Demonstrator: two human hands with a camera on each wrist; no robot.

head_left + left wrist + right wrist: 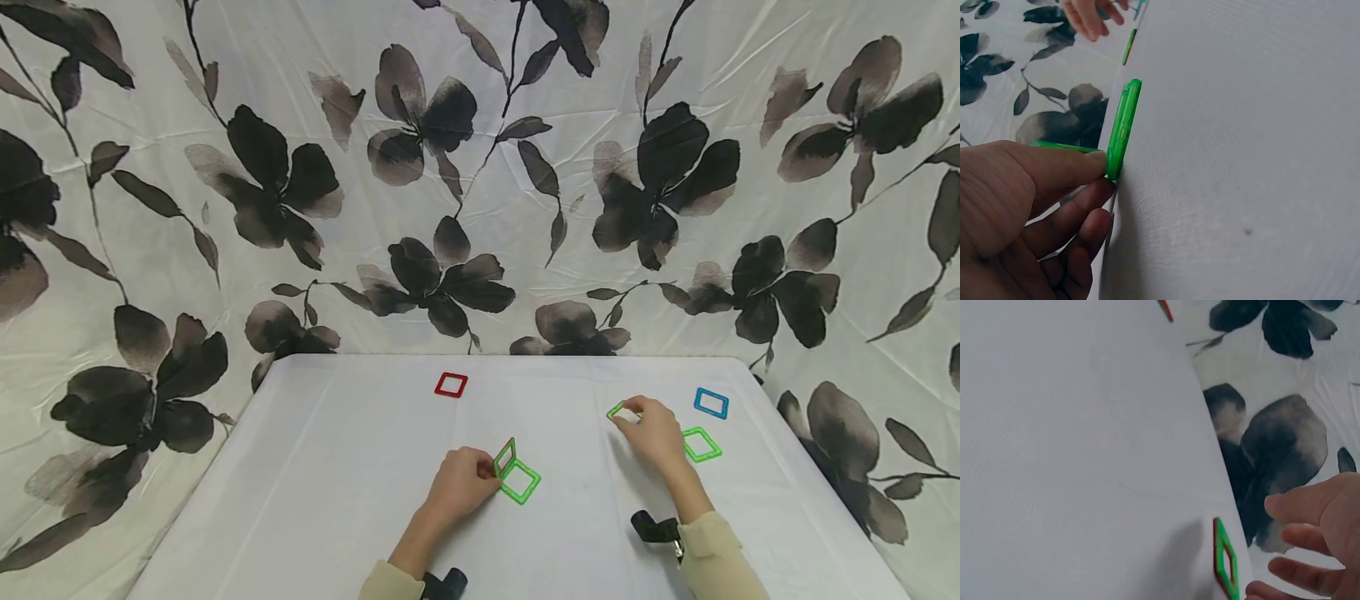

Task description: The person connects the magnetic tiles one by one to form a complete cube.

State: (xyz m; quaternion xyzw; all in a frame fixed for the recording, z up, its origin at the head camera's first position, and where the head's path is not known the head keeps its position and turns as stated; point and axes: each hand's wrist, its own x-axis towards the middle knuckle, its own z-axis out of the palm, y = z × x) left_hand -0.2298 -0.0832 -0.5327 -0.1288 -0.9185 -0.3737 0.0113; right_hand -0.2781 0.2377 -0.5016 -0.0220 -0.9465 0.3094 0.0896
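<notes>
My left hand (462, 482) pinches the edge of a pair of green square magnetic tiles between thumb and fingers. One green tile (531, 489) slants out to the right, while the other green tile (515, 451) stands up from its back left edge. In the left wrist view the thumb and forefinger meet right at the tile edge (1124, 128). My right hand (654, 433) reaches over the table beside another green tile (614, 409). In the right wrist view its fingers are spread loosely, and that tile (1219, 550) lies apart from them on the cloth.
A red square tile (454, 374) lies near the table's back edge. Over on the right are a blue tile (712, 392) and another green tile (712, 440), close to the right forearm. A floral curtain (480, 183) hangs behind the white table (337, 433).
</notes>
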